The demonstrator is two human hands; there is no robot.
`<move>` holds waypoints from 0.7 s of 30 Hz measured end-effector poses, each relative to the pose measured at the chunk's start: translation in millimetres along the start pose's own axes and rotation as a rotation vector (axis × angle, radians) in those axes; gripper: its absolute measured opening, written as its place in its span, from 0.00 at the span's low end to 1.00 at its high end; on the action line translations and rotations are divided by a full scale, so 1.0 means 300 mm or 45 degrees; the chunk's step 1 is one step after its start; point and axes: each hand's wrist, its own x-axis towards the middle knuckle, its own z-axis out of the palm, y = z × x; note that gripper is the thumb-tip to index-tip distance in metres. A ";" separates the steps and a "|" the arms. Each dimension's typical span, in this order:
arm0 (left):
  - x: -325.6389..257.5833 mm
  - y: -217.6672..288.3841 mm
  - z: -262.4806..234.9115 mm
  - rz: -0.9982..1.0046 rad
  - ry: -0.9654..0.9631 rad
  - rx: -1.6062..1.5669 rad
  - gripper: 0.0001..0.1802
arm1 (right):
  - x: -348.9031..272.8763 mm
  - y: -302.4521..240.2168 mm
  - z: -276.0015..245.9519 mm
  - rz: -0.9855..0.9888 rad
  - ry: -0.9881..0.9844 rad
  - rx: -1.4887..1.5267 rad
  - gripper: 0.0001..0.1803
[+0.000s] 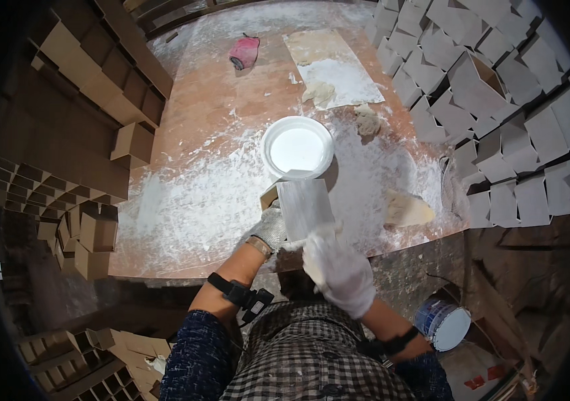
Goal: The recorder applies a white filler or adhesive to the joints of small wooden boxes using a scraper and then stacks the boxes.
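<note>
My left hand [271,229], in a pale work glove, grips a small cardboard box [306,206] from its left side. The box's upper face is coated wet grey-white, while bare brown card shows along its left edge. At the near end of this face is my right hand [338,271], in a whitish, smeared glove. Its fingers are closed but blurred by motion, and what they hold I cannot make out. Just beyond the box stands a round white tub [297,148] of white liquid.
White smears cover the wooden table [198,194]. On it lie a pink cloth [245,52], a pale sheet [342,73], crumpled lumps [367,120] and a yellowish piece [408,208]. Whitened boxes [479,83] are stacked right, brown boxes [91,57] left. A bucket [443,324] stands at lower right.
</note>
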 end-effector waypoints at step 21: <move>-0.054 0.006 0.019 0.087 0.024 0.303 0.26 | 0.172 0.092 0.058 -0.123 0.390 -0.091 0.19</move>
